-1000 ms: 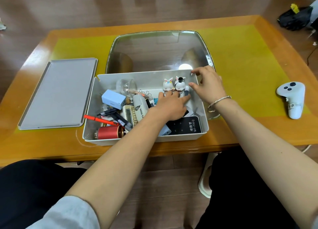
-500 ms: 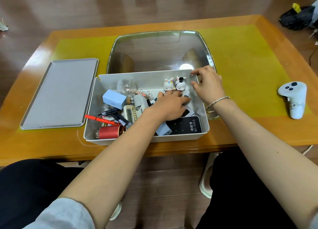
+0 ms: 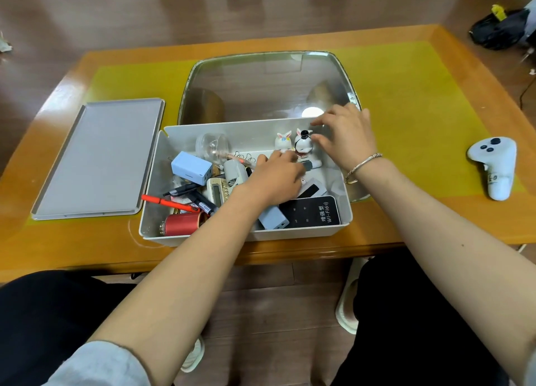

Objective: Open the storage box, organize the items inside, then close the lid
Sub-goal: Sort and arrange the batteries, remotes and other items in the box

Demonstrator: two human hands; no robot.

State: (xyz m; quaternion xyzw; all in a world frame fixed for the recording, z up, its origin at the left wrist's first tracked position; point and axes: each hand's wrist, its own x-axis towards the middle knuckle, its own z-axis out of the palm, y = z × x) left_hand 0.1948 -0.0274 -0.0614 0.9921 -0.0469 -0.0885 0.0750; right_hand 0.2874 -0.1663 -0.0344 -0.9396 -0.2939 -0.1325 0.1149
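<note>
Step in hand: organizing, lid already off. Storage box sits at table's near edge, centre of view; its grey lid lies flat at 9 o'clock of it, just beside. Clear domed cover at 12 o'clock, touching the box's back wall.

Left hand is down inside the box, palm down, fingers curled toward the far right corner; whether it grips anything I cannot tell, fingertips are hidden. Right hand hovers at the far right corner, fingers loosely spread, thumb and index close to the black-hat figurine but contact not clear; holding nothing that I can see. Bunny figurine stands upright just beside it at 9 o'clock.

Clutter left half: blue adapter, red pen, red cylinder, black WiFi device at 5 o'clock.

Next, likely: set figurines upright against the back wall, then sort the left pile; needs light pinches.

Hidden: items under the left forearm, box floor; clear bulb-like thing hard to identify. White controller at 3 o'clock, well apart.
</note>
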